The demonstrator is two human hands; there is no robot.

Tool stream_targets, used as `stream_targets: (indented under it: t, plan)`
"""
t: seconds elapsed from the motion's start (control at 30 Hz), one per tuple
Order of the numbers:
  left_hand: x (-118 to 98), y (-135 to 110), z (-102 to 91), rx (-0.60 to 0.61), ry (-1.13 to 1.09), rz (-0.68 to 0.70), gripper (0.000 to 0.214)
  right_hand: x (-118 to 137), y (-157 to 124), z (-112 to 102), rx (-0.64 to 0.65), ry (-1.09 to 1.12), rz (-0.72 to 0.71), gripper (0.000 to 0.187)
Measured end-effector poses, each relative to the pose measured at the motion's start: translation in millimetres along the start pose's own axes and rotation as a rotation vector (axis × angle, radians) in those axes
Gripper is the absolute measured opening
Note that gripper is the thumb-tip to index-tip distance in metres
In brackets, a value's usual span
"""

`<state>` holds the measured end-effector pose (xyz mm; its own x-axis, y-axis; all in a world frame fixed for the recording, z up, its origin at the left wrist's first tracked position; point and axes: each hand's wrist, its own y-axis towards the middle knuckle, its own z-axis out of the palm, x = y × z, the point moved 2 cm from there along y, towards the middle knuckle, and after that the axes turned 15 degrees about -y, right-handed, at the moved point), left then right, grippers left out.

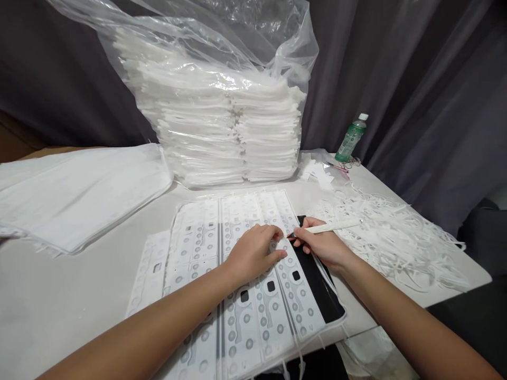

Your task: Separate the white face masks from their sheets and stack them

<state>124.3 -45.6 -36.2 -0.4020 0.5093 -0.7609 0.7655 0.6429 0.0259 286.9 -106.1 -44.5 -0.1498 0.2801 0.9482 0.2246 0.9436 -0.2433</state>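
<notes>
White slender tool [336, 226], circle-patterned sheet [253, 316]

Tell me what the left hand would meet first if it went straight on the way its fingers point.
Most likely the dark tip of the white pen-like tool in the right hand, just beyond the left hand. Depth is unclear, so it might pass over or under.

Clear, glossy, creased plastic is seen in the bag [293, 39], by which matt, fibrous-looking white layers [194, 124] are enclosed. The curtain [396, 68] is made of matt cloth. A smooth finish is shown by the surface [79, 295], the black panel [312, 272] and the white pen-like tool [336, 226]; shiny plastic, by the bottle [349, 141].
</notes>
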Motion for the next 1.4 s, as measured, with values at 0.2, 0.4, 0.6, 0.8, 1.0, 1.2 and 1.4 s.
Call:
stream_targets:
  t: [0.2,0.4,0.6,0.8,1.0,1.2,1.4]
  plan:
    - [1.7,1.8,-1.7,-0.02,-0.007,0.038,0.022,0.4,-1.2,-5.2,0.0,-0.126,-0.073,0.034]
    - [-1.1,-2.1,-12.5,0.209,0.104,0.202,0.043,13.2,-4.1,-25.9,-0.057,-0.122,-0.145,0.037]
    - [4.0,-7.9,-10.6,0.326,0.341,0.179,0.059,30.3,-33.7,-40.4,0.024,-0.261,-0.313,0.018]
    - [-22.3,-10.0,-5.6,0.35,0.223,0.333,0.03,-12.7,-98.8,-32.6,-0.131,-0.437,-0.156,0.034]
    - [-20.8,13.8,-10.0,0.204,0.17,0.175,0.019,-18.4,-95.7,-35.7,-0.115,-0.262,-0.122,0.022]
    - [-11.1,34.5,-3.6,0.056,0.171,0.113,0.009,31.2,-10.8,-30.5,0.031,-0.179,-0.145,0.021]
    - [-11.0,21.5,-9.3,0.06,0.233,0.114,0.01,11.6,28.1,-13.9,-0.073,-0.152,-0.196,0.027]
